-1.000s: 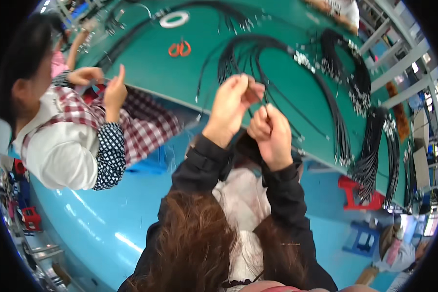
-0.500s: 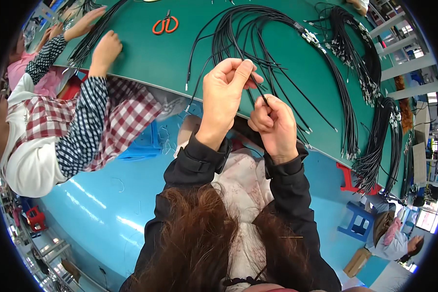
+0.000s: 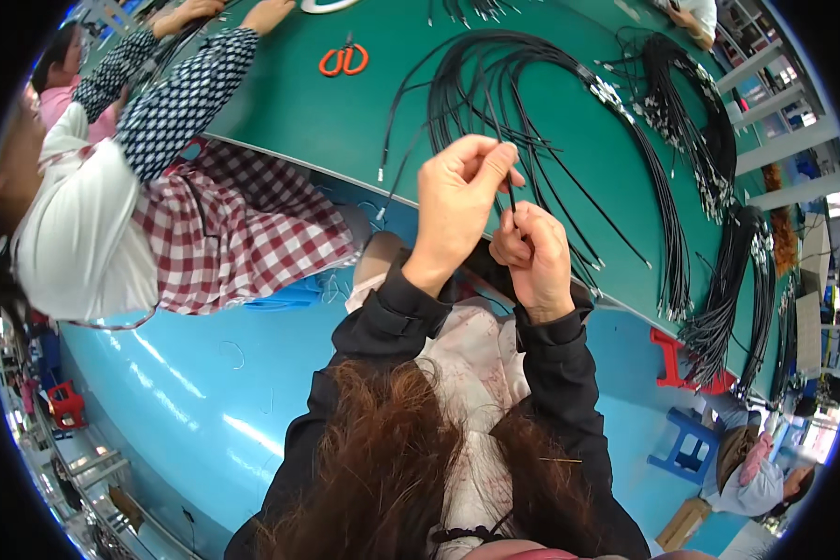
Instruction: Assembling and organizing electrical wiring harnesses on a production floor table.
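Observation:
Above the table's near edge, my left hand [image 3: 459,198] pinches a thin black cable [image 3: 511,198] between thumb and fingers. Just below and to its right, my right hand [image 3: 538,254] is closed on the same cable, fingers curled in. A short stretch of cable shows between the two hands; its end is hidden. Behind them a loose bundle of black cables [image 3: 495,42] curves over the green table [image 3: 280,107], with small white or metallic tips on several ends. A light-coloured band of connectors [image 3: 607,91] lies along the bundle's right part.
Orange-handled scissors [image 3: 329,63] lie on the table at the far left. More black cable bundles [image 3: 719,299] hang at the right edge near white rails [image 3: 789,145]. A co-worker's checked sleeve [image 3: 191,98] reaches over the table at left. A blue stool [image 3: 686,439] stands lower right.
My view has shifted slightly, so the table contents sit a little further right. The co-worker at left leans forward with arms reaching farther away. Both my hands still grip the cable, slightly closer together.

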`<move>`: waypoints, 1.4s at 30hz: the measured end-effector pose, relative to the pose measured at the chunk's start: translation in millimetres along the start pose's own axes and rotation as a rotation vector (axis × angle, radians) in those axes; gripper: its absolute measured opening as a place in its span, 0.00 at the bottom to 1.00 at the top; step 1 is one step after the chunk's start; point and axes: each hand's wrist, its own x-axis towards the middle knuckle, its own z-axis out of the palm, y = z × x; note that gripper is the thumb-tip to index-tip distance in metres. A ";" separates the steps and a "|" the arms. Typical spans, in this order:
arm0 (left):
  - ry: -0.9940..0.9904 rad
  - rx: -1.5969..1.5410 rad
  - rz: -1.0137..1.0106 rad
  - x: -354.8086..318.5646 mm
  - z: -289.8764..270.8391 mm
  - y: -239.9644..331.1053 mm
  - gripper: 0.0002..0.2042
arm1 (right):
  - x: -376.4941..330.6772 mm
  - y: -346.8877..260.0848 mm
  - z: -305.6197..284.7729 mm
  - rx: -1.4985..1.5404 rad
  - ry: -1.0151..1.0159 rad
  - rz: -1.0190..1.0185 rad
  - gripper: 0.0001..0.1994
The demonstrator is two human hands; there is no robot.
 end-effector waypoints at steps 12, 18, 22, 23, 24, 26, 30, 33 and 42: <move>0.148 -0.027 -0.011 -31.8 -2.6 -18.3 0.08 | -25.8 30.3 23.4 0.150 0.067 0.115 0.11; 0.163 -0.152 -0.087 -38.0 -3.4 -39.9 0.10 | -40.1 46.7 25.8 -0.025 0.242 -0.088 0.11; 0.154 -0.172 -0.145 -45.1 3.9 -44.6 0.10 | -49.4 57.5 27.4 -0.207 0.414 -0.232 0.11; 0.145 -0.172 -0.147 -47.0 4.3 -46.3 0.10 | -51.3 60.1 28.1 -0.205 0.420 -0.238 0.11; 0.151 -0.162 -0.146 -49.4 3.5 -49.4 0.11 | -53.6 63.3 28.3 -0.232 0.431 -0.275 0.11; 0.165 -0.140 -0.155 -55.8 2.4 -56.8 0.11 | -58.8 71.1 25.9 -0.288 0.460 -0.340 0.11; 0.164 -0.066 -0.112 -54.2 8.9 -55.2 0.12 | -59.9 71.8 25.5 -0.263 0.456 -0.393 0.12; 0.169 -0.093 -0.162 -54.1 15.4 -45.1 0.11 | -64.4 67.7 18.9 -0.237 0.439 -0.340 0.12; 0.137 -0.151 -0.229 -72.6 29.6 -54.5 0.10 | -92.1 65.8 12.5 -0.091 0.468 -0.324 0.12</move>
